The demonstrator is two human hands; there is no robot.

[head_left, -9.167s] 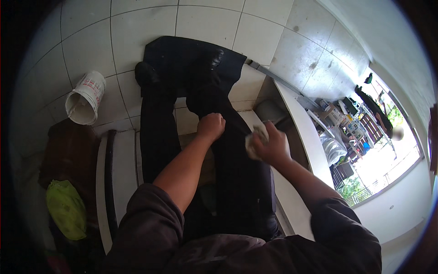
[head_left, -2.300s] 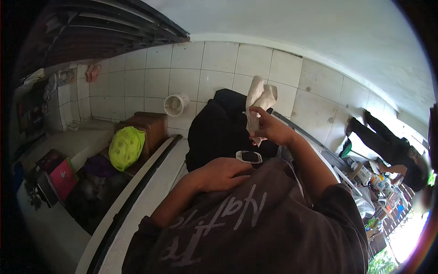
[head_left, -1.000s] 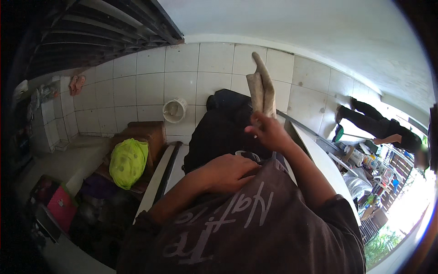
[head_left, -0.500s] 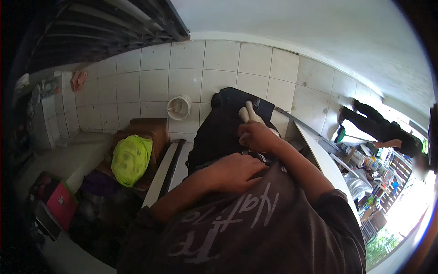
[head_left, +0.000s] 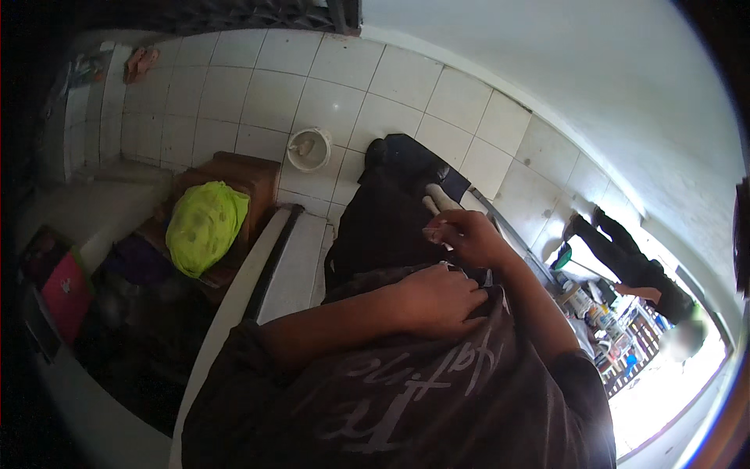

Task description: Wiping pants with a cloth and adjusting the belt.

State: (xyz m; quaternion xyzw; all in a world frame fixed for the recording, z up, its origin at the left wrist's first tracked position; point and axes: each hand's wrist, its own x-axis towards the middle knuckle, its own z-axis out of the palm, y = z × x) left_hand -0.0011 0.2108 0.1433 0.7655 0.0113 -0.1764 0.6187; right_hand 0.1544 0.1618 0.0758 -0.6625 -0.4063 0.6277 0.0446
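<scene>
**Pale cloth pinched above the dark garment**

Going left to right, we first see a pink box (head_left: 66,291) at nine o'clock in the dim lower corner, then a lime-green bag (head_left: 205,225) resting on a brown crate (head_left: 248,177) at about ten o'clock. Above the crate, at eleven o'clock, a white bucket (head_left: 308,148) lies on the tiled wall (head_left: 406,78). A white ledge (head_left: 293,258) runs past the crate toward us.

Near the centre our left hand (head_left: 437,298) lies flat on the dark fabric at our chest, fingers pressed together and curled slightly, gripping nothing we can make out. Just beyond it, toward one o'clock, our right hand (head_left: 467,236) pinches a pale rolled cloth (head_left: 439,201) between thumb and fingertips. The cloth's long axis runs up from the fingers toward eleven o'clock, its free end over the dark garment (head_left: 383,227) spread on the ledge. The right hand is the nearer one; the left sits just below, apart from the cloth.

At three o'clock another person (head_left: 637,262) stands by a cluttered shelf (head_left: 601,320).
</scene>
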